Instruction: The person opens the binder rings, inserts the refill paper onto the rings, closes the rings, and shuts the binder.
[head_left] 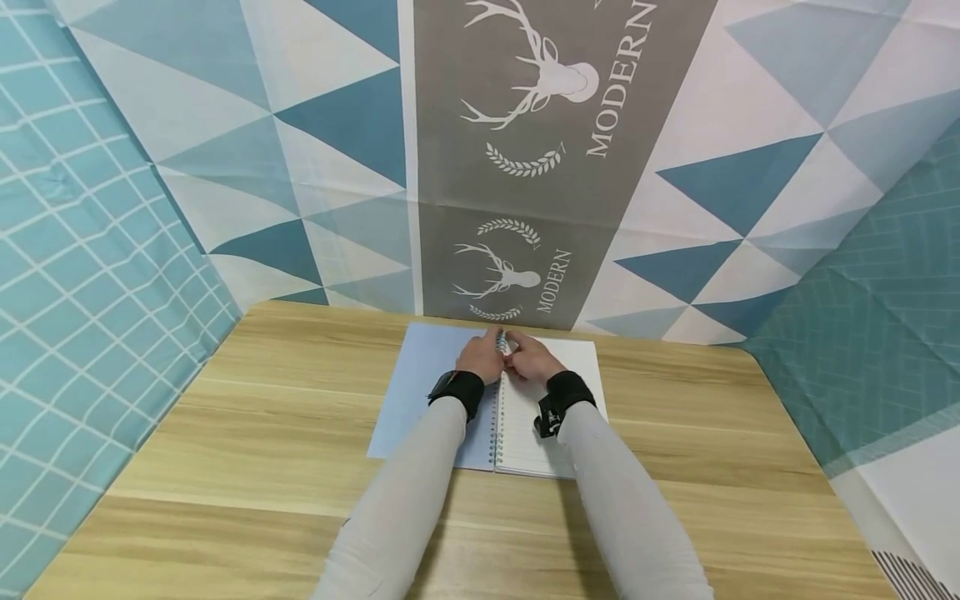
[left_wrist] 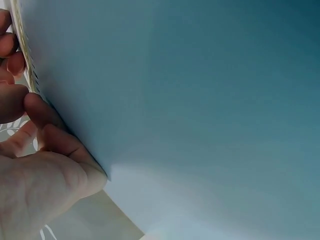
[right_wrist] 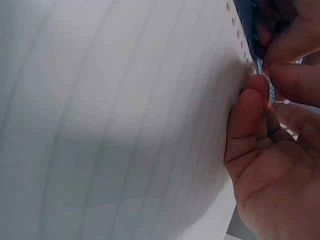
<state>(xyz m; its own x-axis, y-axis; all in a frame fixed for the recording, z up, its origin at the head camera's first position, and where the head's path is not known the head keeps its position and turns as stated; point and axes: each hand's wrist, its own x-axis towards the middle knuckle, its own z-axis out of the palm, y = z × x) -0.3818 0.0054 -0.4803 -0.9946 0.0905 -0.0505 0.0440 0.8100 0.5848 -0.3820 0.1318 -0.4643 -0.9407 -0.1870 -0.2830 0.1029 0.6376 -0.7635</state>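
Note:
A spiral notebook lies open, its pale blue cover on the left and its white lined pages on the right. At the top of its spine, between the two hands, shows a short bluish stretch of spiral coil. My left hand pinches at this coil from the cover side. From the page side, my right hand bends its thumb and fingers round the same spot. In the right wrist view, a row of punched holes runs up the page edge. Fingers hide most of the coil.
The notebook lies on a wooden table, close to its back edge. A patterned cloth wall rises behind, with teal cloth at both sides. Each wrist wears a black strap.

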